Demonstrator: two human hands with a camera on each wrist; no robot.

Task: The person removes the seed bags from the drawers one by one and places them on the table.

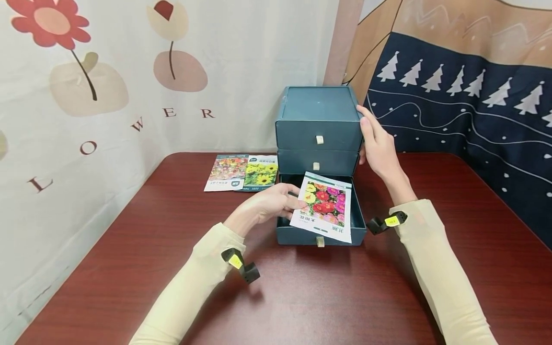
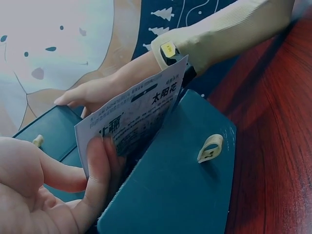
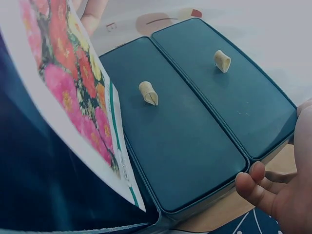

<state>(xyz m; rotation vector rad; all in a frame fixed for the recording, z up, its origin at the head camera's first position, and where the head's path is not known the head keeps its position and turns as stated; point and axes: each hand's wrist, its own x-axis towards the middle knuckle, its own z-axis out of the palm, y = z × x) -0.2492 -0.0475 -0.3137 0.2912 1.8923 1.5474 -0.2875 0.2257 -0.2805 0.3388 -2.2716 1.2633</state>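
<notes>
My left hand (image 1: 274, 202) pinches a seed packet (image 1: 324, 207) by its left edge, thumb on one face and fingers on the other. Red, pink and yellow flowers are printed on its front; the left wrist view shows the printed text on its back. The packet is tilted over the pulled-out bottom drawer (image 1: 284, 235) of a blue drawer unit (image 1: 319, 103). My right hand (image 1: 381, 146) rests against the unit's right side; in the right wrist view its fingertips (image 3: 247, 187) touch the side near the seam between the upper two drawers, which are closed.
Two more seed packets, one with mixed flowers (image 1: 227, 172) and one with yellow flowers (image 1: 261, 175), lie on the dark red table (image 1: 181, 220) left of the unit. A light curtain (image 1: 246, 57) hangs behind, with a dark tree-patterned cloth (image 1: 457, 110) at the right.
</notes>
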